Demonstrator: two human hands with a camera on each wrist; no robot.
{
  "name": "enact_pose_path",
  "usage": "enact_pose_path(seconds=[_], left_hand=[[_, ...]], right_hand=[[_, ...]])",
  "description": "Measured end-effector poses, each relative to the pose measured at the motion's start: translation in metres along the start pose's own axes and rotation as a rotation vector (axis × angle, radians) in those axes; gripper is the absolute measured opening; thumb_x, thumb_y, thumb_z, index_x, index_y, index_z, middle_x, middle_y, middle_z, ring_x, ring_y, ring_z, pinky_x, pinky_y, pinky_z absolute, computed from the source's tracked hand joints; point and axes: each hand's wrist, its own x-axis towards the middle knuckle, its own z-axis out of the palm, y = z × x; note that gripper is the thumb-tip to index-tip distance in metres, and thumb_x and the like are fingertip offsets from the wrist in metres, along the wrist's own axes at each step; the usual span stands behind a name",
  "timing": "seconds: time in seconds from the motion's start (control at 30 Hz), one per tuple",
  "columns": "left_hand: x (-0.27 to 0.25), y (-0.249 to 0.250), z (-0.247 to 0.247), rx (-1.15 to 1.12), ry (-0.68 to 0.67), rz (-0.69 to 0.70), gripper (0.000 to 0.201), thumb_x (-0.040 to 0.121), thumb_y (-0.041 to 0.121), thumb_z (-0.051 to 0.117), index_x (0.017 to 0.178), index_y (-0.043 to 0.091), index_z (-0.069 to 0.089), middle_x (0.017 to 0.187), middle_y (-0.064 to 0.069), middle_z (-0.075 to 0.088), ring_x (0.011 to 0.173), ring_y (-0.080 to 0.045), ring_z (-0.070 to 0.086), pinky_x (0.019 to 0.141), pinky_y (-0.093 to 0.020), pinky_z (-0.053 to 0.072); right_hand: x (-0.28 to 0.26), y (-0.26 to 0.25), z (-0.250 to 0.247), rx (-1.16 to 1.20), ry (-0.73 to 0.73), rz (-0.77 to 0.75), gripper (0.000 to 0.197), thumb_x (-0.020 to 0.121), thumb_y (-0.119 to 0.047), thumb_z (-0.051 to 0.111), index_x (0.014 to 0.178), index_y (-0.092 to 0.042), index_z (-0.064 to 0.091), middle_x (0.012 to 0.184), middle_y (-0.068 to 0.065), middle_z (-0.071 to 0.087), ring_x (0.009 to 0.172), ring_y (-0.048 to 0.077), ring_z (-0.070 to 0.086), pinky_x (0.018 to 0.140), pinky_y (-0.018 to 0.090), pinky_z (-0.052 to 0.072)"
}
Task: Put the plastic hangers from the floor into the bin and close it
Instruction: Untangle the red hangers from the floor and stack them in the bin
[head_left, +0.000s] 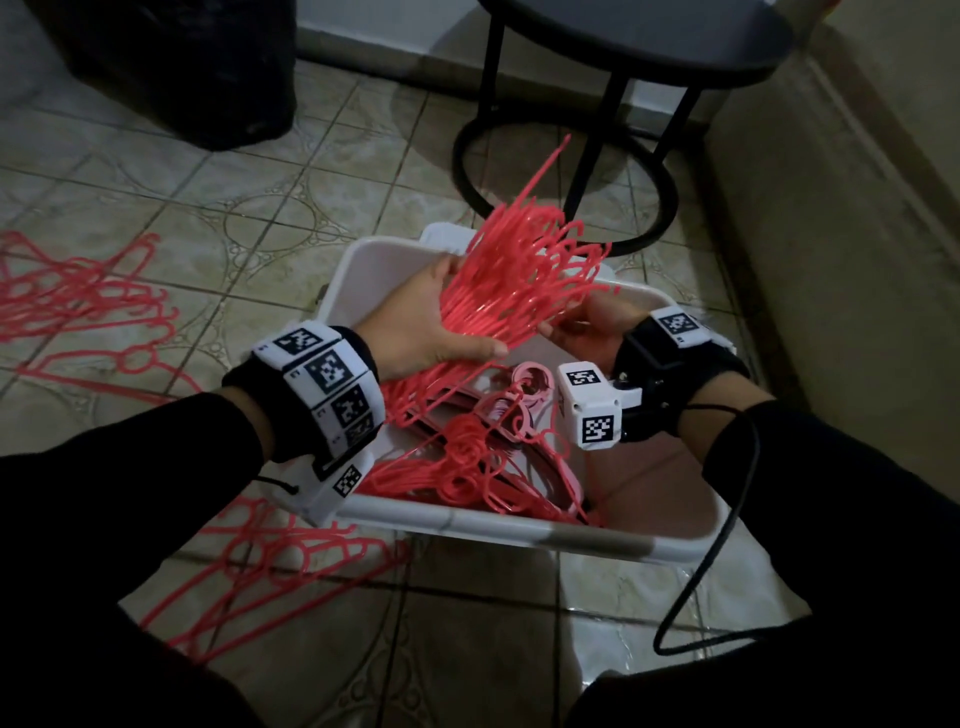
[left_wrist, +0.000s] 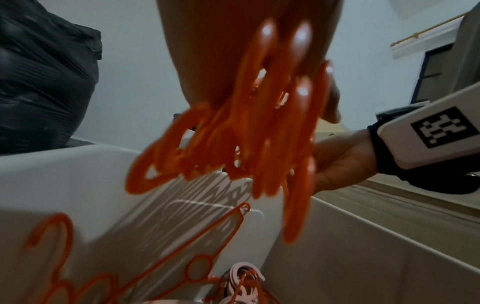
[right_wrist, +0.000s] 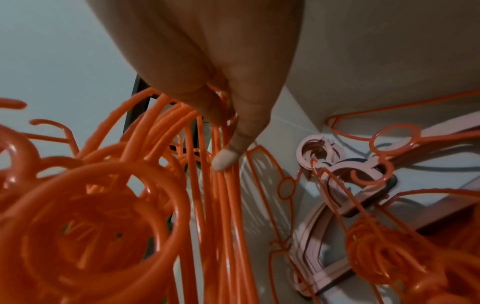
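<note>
bundle (head_left: 511, 291): red plastic hangers, fanned stack, held over the bin's 12 o'clock half, hooks pointing up and away. Not yet down inside.
left hand (head_left: 426, 325): fingers + thumb curled round the bundle's 9 o'clock side.
right hand (head_left: 582, 325): grips the 3 o'clock side; wrist cam shows thumb (right_wrist: 228, 156) pressed on the rods, fingers wrapped behind.
bin (head_left: 519, 525): white, open, on the floor. Already holds red hangers (head_left: 467, 467) plus a pale pink stack (head_left: 514, 395) near centre.
floor hangers (head_left: 78, 301): pile at 9 o'clock of bin, another (head_left: 270, 566) at 7 o'clock, just beside its wall. Both still to go.
step: loading, roughly mid-task imo.
next: lower bundle flat, hooks aligned w/ those inside so nothing sticks above the rim. Then fetch the rest.
lid: can't tell for sure; white piece (head_left: 441, 234) behind the bin at 12 may be it.
table (head_left: 623, 41): dark round, 1 o'clock, well apart.
</note>
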Motion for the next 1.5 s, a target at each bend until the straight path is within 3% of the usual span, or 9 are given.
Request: enact_pose_path(seconds=[0.2, 0.3, 0.47, 0.6, 0.83, 1.07, 1.23, 1.37, 1.5], left_hand=[[0.002, -0.001, 0.004, 0.06, 0.01, -0.009, 0.082, 0.059, 0.021, 0.087, 0.126, 0.018, 0.04, 0.112, -0.007, 0.064, 0.091, -0.016, 0.067, 0.086, -0.031, 0.055], [0.005, -0.006, 0.003, 0.169, 0.178, -0.064, 0.087, 0.047, 0.053, 0.077, 0.122, 0.023, 0.044, 0.113, -0.003, 0.063, 0.096, -0.023, 0.065, 0.091, -0.045, 0.051], [0.012, -0.02, 0.002, 0.155, 0.325, -0.09, 0.079, 0.043, 0.06, 0.078, 0.11, 0.031, 0.046, 0.099, 0.004, 0.068, 0.086, -0.022, 0.069, 0.084, -0.044, 0.054], [0.01, -0.017, 0.004, 0.139, 0.334, -0.067, 0.077, 0.045, 0.053, 0.078, 0.111, 0.031, 0.045, 0.101, 0.006, 0.067, 0.092, -0.018, 0.067, 0.088, -0.043, 0.052], [0.001, -0.008, 0.009, 0.014, 0.141, 0.102, 0.053, 0.067, -0.004, 0.08, 0.096, 0.027, 0.049, 0.09, -0.003, 0.067, 0.074, -0.006, 0.066, 0.071, -0.022, 0.053], [0.004, -0.009, 0.009, 0.137, 0.166, -0.077, 0.073, 0.058, 0.021, 0.088, 0.114, 0.016, 0.042, 0.106, 0.0, 0.061, 0.097, -0.015, 0.061, 0.094, -0.032, 0.047], [0.002, -0.002, 0.004, 0.175, 0.159, -0.158, 0.031, 0.064, 0.017, 0.081, 0.076, 0.022, 0.053, 0.075, 0.002, 0.066, 0.074, -0.014, 0.064, 0.079, -0.031, 0.051], [0.003, -0.008, 0.005, 0.099, 0.175, -0.179, 0.04, 0.044, 0.035, 0.071, 0.079, 0.016, 0.064, 0.074, -0.004, 0.072, 0.074, -0.022, 0.07, 0.081, -0.044, 0.056], [0.004, -0.01, 0.004, -0.003, 0.28, -0.209, 0.042, 0.051, 0.03, 0.074, 0.09, 0.014, 0.067, 0.068, -0.006, 0.071, 0.06, -0.024, 0.067, 0.069, -0.041, 0.058]], right_hand=[[0.001, -0.002, -0.002, 0.068, 0.136, -0.014, 0.019, 0.096, 0.004, 0.038, 0.083, -0.007, 0.045, 0.088, 0.008, 0.05, 0.075, 0.015, 0.055, 0.062, 0.02, 0.056], [-0.002, -0.008, 0.002, -0.17, 0.223, -0.042, 0.016, 0.095, -0.014, 0.049, 0.08, -0.018, 0.046, 0.086, 0.001, 0.051, 0.073, 0.014, 0.054, 0.07, 0.029, 0.055], [-0.025, -0.003, 0.036, -0.199, 0.098, -0.02, 0.035, 0.091, -0.038, 0.053, 0.068, -0.013, 0.048, 0.068, 0.006, 0.048, 0.06, 0.018, 0.047, 0.058, 0.028, 0.045], [-0.034, 0.002, 0.057, -0.042, 0.015, -0.031, 0.041, 0.089, -0.048, 0.055, 0.079, -0.009, 0.055, 0.066, 0.007, 0.046, 0.062, 0.021, 0.051, 0.072, 0.034, 0.051], [-0.041, -0.001, 0.057, 0.132, 0.02, 0.047, 0.034, 0.087, -0.044, 0.059, 0.076, -0.012, 0.055, 0.051, 0.005, 0.057, 0.051, 0.017, 0.056, 0.056, 0.026, 0.05], [-0.051, -0.001, 0.059, 0.255, -0.016, -0.007, 0.03, 0.091, -0.032, 0.052, 0.069, -0.01, 0.05, 0.037, 0.0, 0.049, 0.031, 0.012, 0.049, 0.047, 0.024, 0.042], [-0.05, 0.0, 0.061, 0.167, -0.079, -0.145, 0.019, 0.094, -0.023, 0.049, 0.08, -0.013, 0.056, 0.045, -0.004, 0.057, 0.047, 0.01, 0.057, 0.062, 0.028, 0.047], [-0.04, 0.002, 0.061, -0.001, -0.084, -0.155, 0.019, 0.095, -0.029, 0.051, 0.092, -0.012, 0.06, 0.069, 0.004, 0.063, 0.066, 0.018, 0.059, 0.073, 0.033, 0.05], [-0.032, -0.002, 0.051, -0.45, -0.072, -0.201, 0.031, 0.096, -0.038, 0.049, 0.101, -0.01, 0.061, 0.082, 0.004, 0.057, 0.067, 0.016, 0.053, 0.059, 0.029, 0.046]])
